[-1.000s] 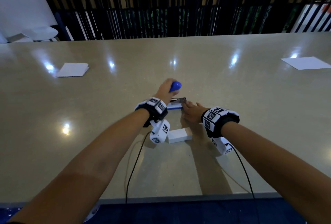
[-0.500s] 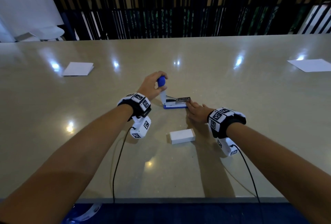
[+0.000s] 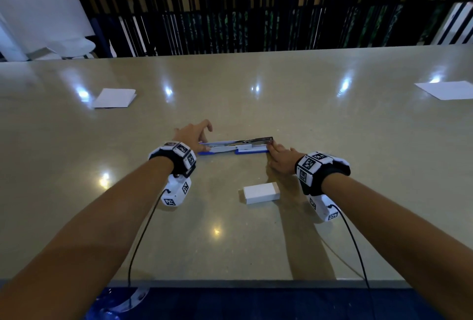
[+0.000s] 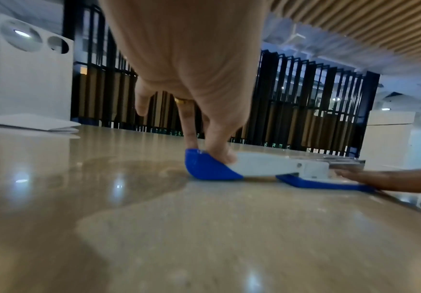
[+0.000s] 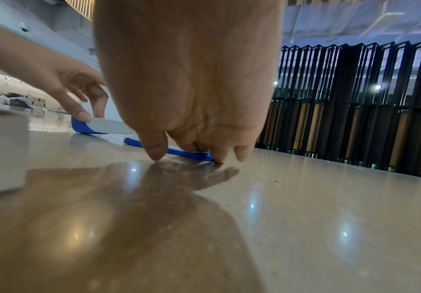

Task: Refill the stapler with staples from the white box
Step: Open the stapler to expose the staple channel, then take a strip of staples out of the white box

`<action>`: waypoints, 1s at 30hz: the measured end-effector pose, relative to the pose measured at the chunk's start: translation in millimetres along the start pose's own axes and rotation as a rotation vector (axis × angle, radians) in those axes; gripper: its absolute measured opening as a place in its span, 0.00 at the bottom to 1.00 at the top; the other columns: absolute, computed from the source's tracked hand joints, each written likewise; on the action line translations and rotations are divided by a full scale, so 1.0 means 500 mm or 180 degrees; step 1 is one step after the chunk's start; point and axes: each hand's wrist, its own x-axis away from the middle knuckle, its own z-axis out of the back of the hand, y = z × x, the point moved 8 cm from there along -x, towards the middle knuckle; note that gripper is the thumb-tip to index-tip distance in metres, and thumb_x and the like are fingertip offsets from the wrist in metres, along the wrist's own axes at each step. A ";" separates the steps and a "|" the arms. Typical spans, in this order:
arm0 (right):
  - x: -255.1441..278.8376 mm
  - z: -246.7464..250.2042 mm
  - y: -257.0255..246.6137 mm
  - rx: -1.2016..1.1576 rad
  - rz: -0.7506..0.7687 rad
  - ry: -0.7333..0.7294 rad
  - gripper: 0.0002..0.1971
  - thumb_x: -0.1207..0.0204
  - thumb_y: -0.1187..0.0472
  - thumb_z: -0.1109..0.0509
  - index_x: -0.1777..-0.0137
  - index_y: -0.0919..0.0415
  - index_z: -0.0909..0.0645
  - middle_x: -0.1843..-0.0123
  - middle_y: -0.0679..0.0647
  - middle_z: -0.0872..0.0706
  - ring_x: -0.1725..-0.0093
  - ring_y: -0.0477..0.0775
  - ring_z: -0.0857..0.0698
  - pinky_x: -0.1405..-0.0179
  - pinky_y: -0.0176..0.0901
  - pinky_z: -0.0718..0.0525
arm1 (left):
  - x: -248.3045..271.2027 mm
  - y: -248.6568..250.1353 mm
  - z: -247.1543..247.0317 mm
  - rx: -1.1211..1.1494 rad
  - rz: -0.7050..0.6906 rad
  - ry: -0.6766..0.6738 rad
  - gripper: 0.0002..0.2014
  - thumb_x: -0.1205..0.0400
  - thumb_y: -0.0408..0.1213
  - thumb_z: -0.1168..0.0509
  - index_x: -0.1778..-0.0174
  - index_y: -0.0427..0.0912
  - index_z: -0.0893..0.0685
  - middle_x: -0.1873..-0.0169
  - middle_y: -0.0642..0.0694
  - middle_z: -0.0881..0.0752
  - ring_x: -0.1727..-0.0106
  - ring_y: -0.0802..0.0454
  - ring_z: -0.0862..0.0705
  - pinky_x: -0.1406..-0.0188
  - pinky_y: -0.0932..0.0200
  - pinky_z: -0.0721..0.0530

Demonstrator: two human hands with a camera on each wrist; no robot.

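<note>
Stapler (image 3: 234, 146) lies swung fully open and flat on the table (image 3: 332, 156), between the two hands; blue-tipped white top arm to the left, metal staple channel and blue base to the right. Judgement: laid out this way so the channel faces up for loading.

Left hand (image 3: 190, 135): thumb and a fingertip pinch the blue tip of the top arm down against the table, remaining fingers lifted and loosely spread (left wrist view). Likely pins the arm so it cannot spring shut.

Right hand (image 3: 281, 159): fingers (image 5: 154, 146) held close together, curled down, tips pressing the base end and the table beside it. Whether they wrap the base, cannot tell. Probably steadies the base.

White box (image 3: 261, 193) sits closed, near, just inside the right wrist, untouched. Judgement: opening done, staples not yet fetched.
</note>
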 end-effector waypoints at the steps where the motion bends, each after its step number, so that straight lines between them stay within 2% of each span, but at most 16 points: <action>1: 0.000 0.000 -0.001 -0.0014 0.0003 0.0006 0.31 0.15 0.53 0.51 0.17 0.61 0.61 0.14 0.58 0.58 0.15 0.60 0.48 0.17 0.61 0.49 | 0.001 -0.005 -0.010 -0.0054 0.0057 -0.0002 0.21 0.30 0.41 0.24 0.46 0.50 0.25 0.62 0.56 0.14 0.55 0.50 0.14 0.39 0.43 0.20; 4: 0.000 -0.001 0.001 -0.0061 0.0000 0.0031 0.32 0.15 0.54 0.50 0.17 0.61 0.60 0.14 0.58 0.57 0.15 0.60 0.49 0.17 0.62 0.49 | 0.004 -0.005 -0.015 -0.0074 0.0223 0.0083 0.17 0.26 0.40 0.26 0.45 0.48 0.23 0.58 0.54 0.15 0.49 0.46 0.15 0.35 0.39 0.22; 8: 0.001 -0.002 -0.002 -0.0087 0.0003 0.0088 0.32 0.15 0.54 0.49 0.17 0.61 0.60 0.14 0.57 0.57 0.15 0.60 0.49 0.17 0.63 0.48 | 0.005 0.030 -0.013 -0.0726 0.0137 -0.0059 0.14 0.21 0.38 0.32 0.39 0.45 0.22 0.44 0.47 0.13 0.40 0.44 0.17 0.29 0.42 0.33; 12: 0.005 0.002 -0.005 -0.0149 0.0063 0.0121 0.31 0.15 0.53 0.49 0.17 0.61 0.58 0.14 0.57 0.57 0.16 0.60 0.47 0.18 0.63 0.47 | 0.015 0.044 -0.015 -0.0971 0.0040 -0.0102 0.13 0.19 0.37 0.35 0.38 0.44 0.22 0.40 0.46 0.14 0.38 0.44 0.18 0.30 0.44 0.33; 15: 0.008 -0.002 0.001 -0.0251 0.0182 0.0108 0.31 0.15 0.54 0.49 0.17 0.59 0.58 0.14 0.56 0.58 0.16 0.59 0.47 0.18 0.63 0.47 | 0.029 0.044 -0.014 -0.0929 0.0028 0.0056 0.13 0.19 0.37 0.36 0.39 0.44 0.22 0.40 0.46 0.16 0.38 0.44 0.19 0.31 0.45 0.32; 18: 0.010 -0.006 0.006 -0.0328 0.0257 0.0126 0.31 0.15 0.54 0.49 0.17 0.57 0.60 0.14 0.54 0.59 0.16 0.59 0.47 0.17 0.62 0.46 | 0.046 0.078 -0.019 -0.0886 -0.0355 0.0344 0.16 0.21 0.39 0.35 0.37 0.45 0.23 0.38 0.46 0.20 0.36 0.44 0.22 0.32 0.46 0.30; 21: 0.009 -0.008 0.010 -0.0473 0.0258 0.0127 0.33 0.16 0.55 0.45 0.17 0.57 0.58 0.14 0.54 0.58 0.17 0.60 0.44 0.17 0.59 0.42 | 0.066 0.142 -0.034 -0.0672 -0.0741 0.0360 0.14 0.20 0.40 0.37 0.38 0.44 0.22 0.39 0.46 0.20 0.37 0.46 0.22 0.34 0.48 0.29; 23: 0.015 0.000 0.008 -0.0608 0.0284 0.0247 0.32 0.17 0.56 0.42 0.17 0.57 0.52 0.14 0.55 0.52 0.19 0.60 0.39 0.19 0.54 0.37 | 0.079 0.186 -0.049 -0.0546 -0.0940 0.0242 0.11 0.18 0.41 0.39 0.43 0.44 0.19 0.43 0.47 0.18 0.41 0.48 0.20 0.37 0.49 0.28; 24: 0.022 0.010 0.004 -0.0676 0.0325 0.0386 0.29 0.17 0.58 0.42 0.18 0.59 0.45 0.16 0.57 0.45 0.21 0.60 0.34 0.21 0.52 0.34 | 0.086 0.203 -0.060 -0.0531 -0.1038 0.0159 0.10 0.18 0.42 0.41 0.47 0.44 0.17 0.45 0.47 0.16 0.43 0.48 0.19 0.39 0.48 0.25; 26: 0.044 0.037 -0.005 -0.0844 0.0408 0.0718 0.20 0.18 0.58 0.42 0.28 0.64 0.29 0.26 0.62 0.31 0.31 0.61 0.26 0.28 0.49 0.28 | 0.098 0.228 -0.084 -0.0558 -0.1199 0.0005 0.11 0.18 0.42 0.42 0.52 0.44 0.15 0.49 0.48 0.14 0.47 0.48 0.17 0.43 0.47 0.21; 27: 0.056 0.046 -0.013 -0.0970 0.0498 0.0815 0.18 0.18 0.57 0.40 0.34 0.66 0.23 0.33 0.61 0.27 0.38 0.59 0.23 0.33 0.48 0.26 | 0.101 0.234 -0.095 -0.0568 -0.1239 -0.0057 0.11 0.18 0.42 0.42 0.54 0.44 0.15 0.50 0.48 0.14 0.48 0.47 0.17 0.45 0.47 0.20; 28: 0.067 0.050 -0.023 -0.1129 0.0640 0.0796 0.17 0.19 0.54 0.38 0.39 0.66 0.20 0.39 0.60 0.25 0.43 0.57 0.22 0.38 0.47 0.24 | 0.104 0.238 -0.103 -0.0573 -0.1270 -0.0105 0.11 0.18 0.42 0.42 0.55 0.44 0.15 0.51 0.48 0.14 0.49 0.47 0.17 0.46 0.47 0.19; 30: 0.089 0.035 -0.048 -0.1373 0.0952 0.0371 0.17 0.26 0.49 0.29 0.47 0.64 0.17 0.47 0.58 0.20 0.50 0.53 0.21 0.49 0.42 0.23 | 0.104 0.243 -0.115 -0.0518 -0.1290 -0.0177 0.10 0.18 0.42 0.41 0.55 0.44 0.15 0.51 0.47 0.15 0.49 0.47 0.17 0.48 0.47 0.19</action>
